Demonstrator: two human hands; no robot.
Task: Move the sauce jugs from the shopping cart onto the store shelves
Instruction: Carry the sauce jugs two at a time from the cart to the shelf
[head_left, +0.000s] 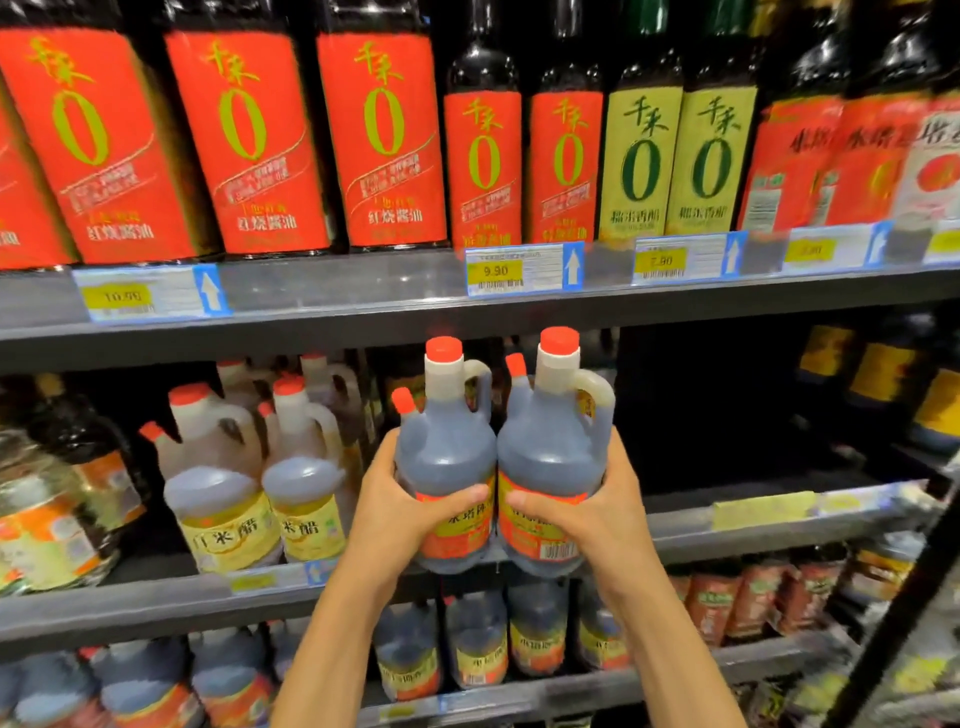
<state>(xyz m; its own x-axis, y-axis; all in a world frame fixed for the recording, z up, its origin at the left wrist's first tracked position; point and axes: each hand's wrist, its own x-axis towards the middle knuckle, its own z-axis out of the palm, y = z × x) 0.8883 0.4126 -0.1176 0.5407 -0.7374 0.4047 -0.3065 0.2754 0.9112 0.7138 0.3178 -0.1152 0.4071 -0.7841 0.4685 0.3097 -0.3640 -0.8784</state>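
Fingers (470, 492) curl round two touching sauce jugs (447, 452), one per hand.

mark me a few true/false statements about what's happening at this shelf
1. The left-hand grip holds one dark plastic jug with a red cap, and the right-hand grip holds a second dark red-capped jug. True.
2. The two held jugs lie on their sides. False: both are upright, side by side.
3. The pale jugs with yellow labels stand to the right of the held pair. False: they stand to its left.
4. The yellow price tag on the grey shelf edge above the held jugs reads 9.90. True.
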